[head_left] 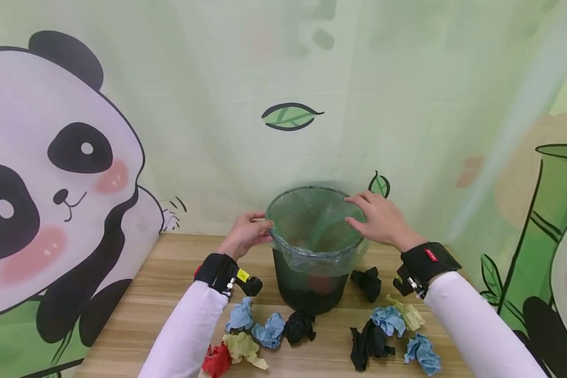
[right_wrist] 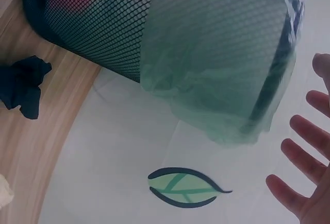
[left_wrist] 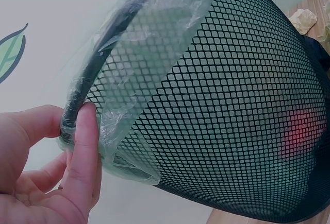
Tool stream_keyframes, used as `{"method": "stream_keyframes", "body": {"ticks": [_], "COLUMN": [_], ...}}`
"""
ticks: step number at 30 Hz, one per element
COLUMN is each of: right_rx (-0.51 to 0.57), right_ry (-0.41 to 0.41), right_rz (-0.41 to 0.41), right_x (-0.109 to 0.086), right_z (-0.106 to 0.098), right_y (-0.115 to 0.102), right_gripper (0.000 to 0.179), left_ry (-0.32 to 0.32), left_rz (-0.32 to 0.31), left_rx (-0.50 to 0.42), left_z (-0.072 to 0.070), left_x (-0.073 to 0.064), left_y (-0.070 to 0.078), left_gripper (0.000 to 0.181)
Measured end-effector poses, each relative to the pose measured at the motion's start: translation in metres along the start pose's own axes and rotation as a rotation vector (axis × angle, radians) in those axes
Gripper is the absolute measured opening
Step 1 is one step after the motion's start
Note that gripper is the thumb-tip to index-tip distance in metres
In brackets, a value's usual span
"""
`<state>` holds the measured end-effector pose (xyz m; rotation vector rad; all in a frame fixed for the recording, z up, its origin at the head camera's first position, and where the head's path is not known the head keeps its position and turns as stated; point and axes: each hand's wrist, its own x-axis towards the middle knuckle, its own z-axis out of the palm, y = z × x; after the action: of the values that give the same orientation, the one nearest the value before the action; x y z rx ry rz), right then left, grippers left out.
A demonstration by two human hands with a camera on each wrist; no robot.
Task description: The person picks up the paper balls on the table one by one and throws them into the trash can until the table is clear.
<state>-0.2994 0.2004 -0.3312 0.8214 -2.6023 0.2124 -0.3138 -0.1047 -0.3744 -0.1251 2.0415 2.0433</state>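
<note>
A black mesh wastebasket [head_left: 307,302] stands upright on the wooden table. A thin green plastic bag [head_left: 307,265] lines it and is folded outward over the rim. My left hand [head_left: 247,232] pinches the rim at its left side, thumb inside and fingers outside; the left wrist view shows the fingers [left_wrist: 85,147] on the bag-covered rim. Just off the right side of the rim, my right hand [head_left: 382,218] hovers with fingers spread. In the right wrist view its fingertips [right_wrist: 294,126] stand apart from the bag. Something red [left_wrist: 304,131] shows through the mesh low down.
Crumpled paper balls lie in front of the basket: blue [head_left: 270,331], black [head_left: 299,326], yellow [head_left: 243,349] and red [head_left: 216,361] at left. At right lie black [head_left: 373,341], blue [head_left: 422,354] and yellow [head_left: 408,315] ones. A printed curtain [head_left: 217,131] hangs right behind.
</note>
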Motion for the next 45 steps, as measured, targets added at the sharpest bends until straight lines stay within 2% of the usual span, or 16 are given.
{"method": "stream_keyframes", "body": {"ticks": [8, 13, 19, 28, 34, 41, 45], "right_rx": [0.029, -0.004, -0.001, -0.019, -0.045, -0.024, -0.012], "right_ry": [0.042, 0.079, 0.123, 0.19, 0.161, 0.051, 0.018], "right_rz": [0.025, 0.004, 0.015, -0.055, -0.077, -0.059, -0.058], "right_x": [-0.017, -0.032, -0.047, -0.07, -0.093, -0.117, -0.128], "right_z": [0.002, 0.008, 0.014, 0.023, 0.038, 0.064, 0.076], "right_y": [0.004, -0.001, -0.006, -0.012, -0.019, -0.024, -0.026], "right_gripper": [0.031, 0.029, 0.027, 0.026, 0.032, 0.038, 0.04], "left_ry": [-0.003, -0.006, -0.001, 0.001, -0.002, -0.001, -0.004], "left_rz": [0.005, 0.008, -0.002, -0.002, 0.003, 0.002, 0.0], "left_rx": [-0.003, -0.005, -0.008, -0.012, -0.018, -0.02, -0.017], "left_z": [-0.001, -0.001, 0.0, 0.0, 0.001, 0.0, 0.0], "left_x": [-0.001, -0.001, -0.003, -0.001, 0.0, 0.0, 0.001], "left_y": [0.0, -0.001, -0.002, -0.002, -0.001, -0.001, -0.001], "left_gripper": [0.046, 0.045, 0.045, 0.044, 0.045, 0.045, 0.046]}}
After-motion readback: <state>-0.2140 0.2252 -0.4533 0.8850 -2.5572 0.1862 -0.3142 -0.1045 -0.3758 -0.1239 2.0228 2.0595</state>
